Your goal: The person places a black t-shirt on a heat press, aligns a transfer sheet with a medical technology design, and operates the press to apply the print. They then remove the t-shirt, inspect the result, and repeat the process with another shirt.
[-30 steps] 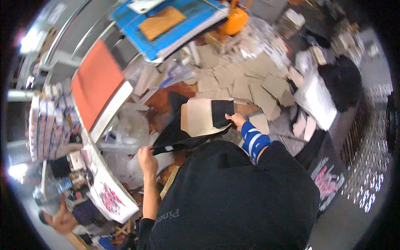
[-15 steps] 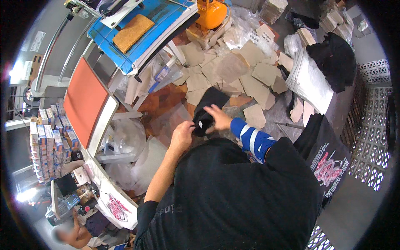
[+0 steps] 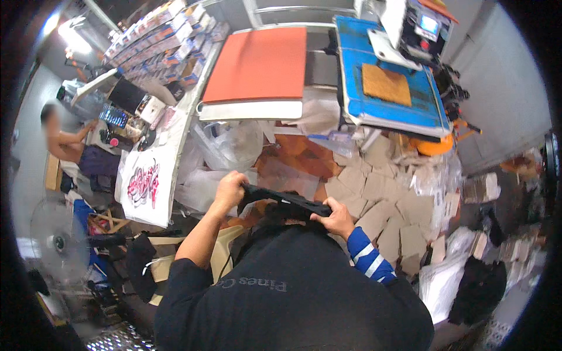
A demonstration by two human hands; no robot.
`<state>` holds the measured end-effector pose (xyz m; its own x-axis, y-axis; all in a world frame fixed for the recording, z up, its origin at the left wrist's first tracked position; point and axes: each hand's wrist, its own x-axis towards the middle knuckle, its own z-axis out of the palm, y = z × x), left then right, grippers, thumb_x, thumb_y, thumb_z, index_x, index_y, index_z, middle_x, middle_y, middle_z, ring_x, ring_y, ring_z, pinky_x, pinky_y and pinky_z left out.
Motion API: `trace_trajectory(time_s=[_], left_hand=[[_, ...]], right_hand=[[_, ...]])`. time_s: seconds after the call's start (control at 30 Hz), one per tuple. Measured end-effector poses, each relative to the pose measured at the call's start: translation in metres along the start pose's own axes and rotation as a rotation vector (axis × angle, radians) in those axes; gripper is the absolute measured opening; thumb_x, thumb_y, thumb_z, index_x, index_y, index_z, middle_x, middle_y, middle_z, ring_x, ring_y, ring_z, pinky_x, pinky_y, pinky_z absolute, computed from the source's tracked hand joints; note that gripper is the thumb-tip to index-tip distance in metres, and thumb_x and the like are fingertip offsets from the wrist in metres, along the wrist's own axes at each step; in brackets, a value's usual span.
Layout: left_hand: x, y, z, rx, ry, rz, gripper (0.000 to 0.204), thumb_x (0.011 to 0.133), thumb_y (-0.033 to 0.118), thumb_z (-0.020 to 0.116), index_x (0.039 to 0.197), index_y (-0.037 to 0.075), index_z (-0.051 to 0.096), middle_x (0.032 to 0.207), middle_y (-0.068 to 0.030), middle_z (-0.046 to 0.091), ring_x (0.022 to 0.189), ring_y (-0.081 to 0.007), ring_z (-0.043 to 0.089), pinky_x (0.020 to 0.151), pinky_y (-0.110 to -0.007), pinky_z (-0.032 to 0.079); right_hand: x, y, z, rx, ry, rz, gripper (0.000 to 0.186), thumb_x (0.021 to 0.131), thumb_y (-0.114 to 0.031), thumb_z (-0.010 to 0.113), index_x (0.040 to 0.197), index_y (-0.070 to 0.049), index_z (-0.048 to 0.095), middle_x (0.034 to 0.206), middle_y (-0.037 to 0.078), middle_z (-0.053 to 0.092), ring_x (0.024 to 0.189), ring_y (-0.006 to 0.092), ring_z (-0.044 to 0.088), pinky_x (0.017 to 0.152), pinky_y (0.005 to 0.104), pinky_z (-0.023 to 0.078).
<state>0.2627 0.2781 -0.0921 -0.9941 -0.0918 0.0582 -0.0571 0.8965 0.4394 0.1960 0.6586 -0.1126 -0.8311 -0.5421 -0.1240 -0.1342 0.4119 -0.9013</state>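
A black garment (image 3: 285,199) is stretched in a taut band in front of my chest, with a small white tag near its middle. My left hand (image 3: 230,190) is closed round its left end. At the other end, slightly lower, my right hand (image 3: 336,217) grips it with the thumb on top. A blue and white band covers my right forearm. What hangs below the taut edge merges with my black shirt and is hard to make out.
Ahead stand an orange-red padded board (image 3: 257,64) and a blue press table (image 3: 363,52) bearing a brown pad (image 3: 386,85). Cardboard sheets (image 3: 380,193) litter the floor on the right. A printed white sheet (image 3: 146,184) lies on the left table; beyond it sits another person (image 3: 70,137).
My view has swung right to left, bringing the press tables straight ahead. My hands have moved apart, and the bunched black garment is now pulled out straight between them.
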Motion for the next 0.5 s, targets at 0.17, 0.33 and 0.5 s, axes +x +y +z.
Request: trace_trajectory(time_s=[0.17, 0.33, 0.5], left_hand=[[-0.001, -0.036, -0.013, -0.546, 0.320, -0.218, 0.017, 0.082, -0.005, 0.062, 0.097, 0.001, 0.068, 0.091, -0.0109, 0.065, 0.083, -0.0228, 0.064, 0.079, -0.034, 0.052], [0.015, -0.020, -0.067, -0.503, 0.247, -0.045, 0.013, 0.083, -0.006, 0.070, 0.092, 0.001, 0.064, 0.084, -0.0091, 0.061, 0.078, -0.0184, 0.060, 0.072, -0.032, 0.050], [0.015, -0.061, -0.099, -0.359, 0.241, 0.056, 0.015, 0.079, -0.005, 0.069, 0.093, 0.001, 0.067, 0.088, -0.0144, 0.064, 0.086, -0.0328, 0.066, 0.078, -0.039, 0.053]], right_hand=[[0.054, 0.009, -0.022, -0.249, -0.087, -0.133, 0.013, 0.076, -0.005, 0.065, 0.088, 0.000, 0.061, 0.082, 0.023, 0.065, 0.080, 0.0376, 0.067, 0.069, 0.0463, 0.050], [0.084, 0.036, -0.048, -0.366, 0.353, 0.013, 0.011, 0.078, 0.004, 0.059, 0.088, 0.001, 0.061, 0.085, 0.018, 0.067, 0.080, 0.0332, 0.068, 0.076, 0.0419, 0.054], [0.114, 0.024, -0.037, 0.230, 0.356, 0.050, 0.027, 0.082, 0.014, 0.058, 0.102, -0.006, 0.058, 0.088, 0.005, 0.064, 0.081, 0.0167, 0.065, 0.075, 0.0339, 0.055]])
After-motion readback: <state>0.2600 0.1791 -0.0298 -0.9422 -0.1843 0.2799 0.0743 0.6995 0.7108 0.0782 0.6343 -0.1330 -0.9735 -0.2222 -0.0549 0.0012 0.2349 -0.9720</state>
